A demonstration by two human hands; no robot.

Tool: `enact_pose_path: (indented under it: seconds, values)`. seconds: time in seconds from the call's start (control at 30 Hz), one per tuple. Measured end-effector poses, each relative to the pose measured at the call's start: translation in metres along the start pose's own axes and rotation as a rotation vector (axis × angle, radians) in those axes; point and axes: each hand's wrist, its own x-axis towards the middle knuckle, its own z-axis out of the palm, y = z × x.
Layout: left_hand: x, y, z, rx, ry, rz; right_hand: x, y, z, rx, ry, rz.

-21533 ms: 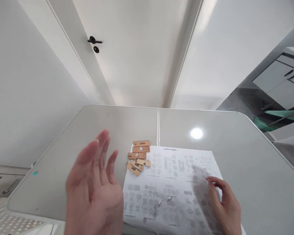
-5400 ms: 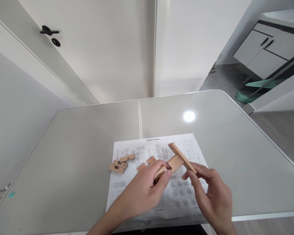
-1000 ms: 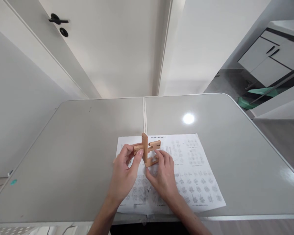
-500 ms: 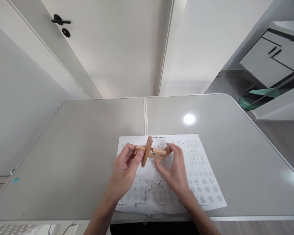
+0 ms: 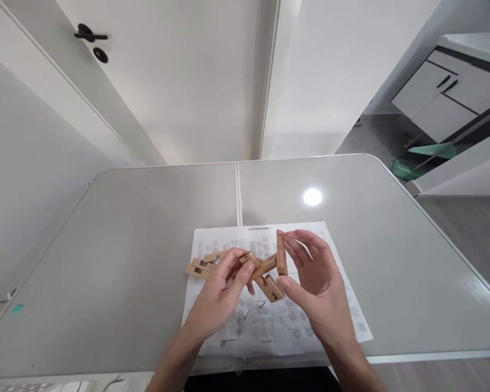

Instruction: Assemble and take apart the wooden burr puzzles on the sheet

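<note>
My left hand (image 5: 221, 291) pinches one end of a partly joined set of flat wooden puzzle pieces (image 5: 268, 271), held just above the printed instruction sheet (image 5: 294, 321). My right hand (image 5: 315, 277) grips the other end, thumb and fingers clamped on an upright piece. A slotted piece hangs below the joint. Loose wooden pieces (image 5: 202, 265) lie on the sheet's left edge, beside my left hand.
The sheet lies on a grey table (image 5: 118, 234) with a seam down its middle. A white door with a black handle (image 5: 87, 37) stands behind. Grey cabinets (image 5: 445, 98) and a green dustpan (image 5: 408, 163) are at the far right.
The joined pieces have turned from a flat cross to a folded cluster. My right hand has shifted onto the upright end piece. Both hands moved slightly nearer to me.
</note>
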Motion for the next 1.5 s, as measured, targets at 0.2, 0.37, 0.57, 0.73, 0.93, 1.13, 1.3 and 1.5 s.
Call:
enact_pose_path:
  seconds: [0.2, 0.37, 0.57, 0.73, 0.93, 1.13, 1.3, 1.5]
  values:
    - [-0.001, -0.001, -0.002, 0.072, 0.006, 0.007, -0.002, 0.000, -0.008, -0.019, -0.070, 0.089]
    - [-0.002, 0.000, -0.005, 0.108, -0.048, -0.004, -0.006, -0.006, -0.015, -0.067, -0.149, 0.172]
    - [-0.002, 0.001, 0.001, 0.048, -0.032, -0.031, -0.014, -0.007, -0.008, -0.083, -0.189, 0.272]
    - [-0.002, -0.003, 0.007, -0.021, 0.009, -0.055, -0.013, -0.001, -0.004, 0.014, -0.212, 0.313]
    - [-0.004, -0.004, 0.017, -0.082, 0.116, -0.102, -0.010, 0.003, -0.004, 0.104, -0.230, 0.358]
    - [-0.008, -0.012, 0.031, -0.186, 0.238, -0.135, -0.011, 0.010, -0.002, 0.100, -0.205, 0.356]
    - [-0.008, -0.020, 0.035, -0.349, 0.287, -0.089, -0.015, 0.012, 0.001, 0.059, -0.223, 0.351]
    - [-0.009, -0.023, 0.033, -0.406, 0.229, -0.071, -0.015, 0.007, 0.004, 0.066, -0.269, 0.347]
